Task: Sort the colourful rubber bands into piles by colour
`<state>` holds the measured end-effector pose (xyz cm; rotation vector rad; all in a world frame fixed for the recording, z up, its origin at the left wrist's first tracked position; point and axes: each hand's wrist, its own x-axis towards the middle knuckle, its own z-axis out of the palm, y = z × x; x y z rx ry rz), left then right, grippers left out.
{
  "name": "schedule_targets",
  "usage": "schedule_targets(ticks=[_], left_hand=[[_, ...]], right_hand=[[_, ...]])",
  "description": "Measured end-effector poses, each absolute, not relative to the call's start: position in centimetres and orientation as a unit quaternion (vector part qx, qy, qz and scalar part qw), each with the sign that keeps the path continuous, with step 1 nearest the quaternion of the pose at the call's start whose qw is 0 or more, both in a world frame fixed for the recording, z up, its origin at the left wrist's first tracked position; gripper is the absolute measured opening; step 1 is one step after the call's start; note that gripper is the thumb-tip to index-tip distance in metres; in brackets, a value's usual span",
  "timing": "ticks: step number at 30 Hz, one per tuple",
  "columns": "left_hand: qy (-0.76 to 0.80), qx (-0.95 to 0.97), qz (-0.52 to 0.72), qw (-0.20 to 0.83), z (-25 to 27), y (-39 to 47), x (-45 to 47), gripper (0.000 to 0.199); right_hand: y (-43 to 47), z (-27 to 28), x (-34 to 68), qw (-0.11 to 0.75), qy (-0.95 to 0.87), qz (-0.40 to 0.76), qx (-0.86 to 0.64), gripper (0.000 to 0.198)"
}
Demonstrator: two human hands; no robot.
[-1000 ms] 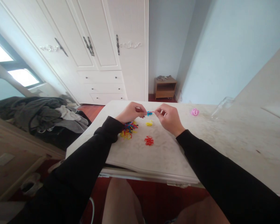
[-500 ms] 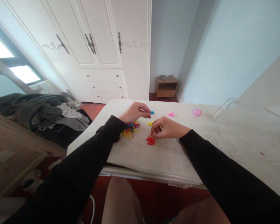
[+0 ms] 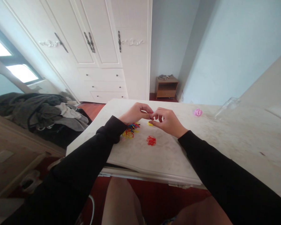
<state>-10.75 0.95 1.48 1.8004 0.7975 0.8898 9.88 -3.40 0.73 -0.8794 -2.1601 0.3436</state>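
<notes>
My left hand (image 3: 140,112) is closed in a pinch over the far part of the table; whatever its fingertips hold is too small to make out. Thumb and forefinger of my right hand (image 3: 165,121) are bent together, their tips meeting those of the left. Just below the fingertips lie yellow rubber bands (image 3: 150,123). Nearer to me is a small heap of red rubber bands (image 3: 151,140). A mixed pile of coloured rubber bands (image 3: 130,130) sits beside my left wrist, partly covered by it. My right hand hides the spot where blue and bright pink bands lay.
A pinkish-purple bunch of bands (image 3: 198,112) rests farther right on the white table (image 3: 178,159). Beyond it a clear plastic bottle (image 3: 227,108) lies on its side. Dark clothes (image 3: 42,109) are heaped at the left; a white wardrobe (image 3: 103,40) stands behind.
My right hand has moved from the red heap up and away from me to meet the left fingertips. It now covers the blue and pink bunches. My left hand has hardly moved.
</notes>
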Motion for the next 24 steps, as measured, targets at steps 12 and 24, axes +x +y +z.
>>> schedule_targets(ticks=[12,24], left_hand=[[0.348,0.686,0.385,0.511,1.3,1.0,-11.0,0.045],[0.342,0.708,0.366,0.498,0.9,1.0,-10.7,0.037]], right_hand=[[-2.7,0.5,10.2,0.447,-0.804,0.09,-0.382,0.012],[-2.5,0.5,10.3,0.472,-0.779,0.091,-0.403,0.013]])
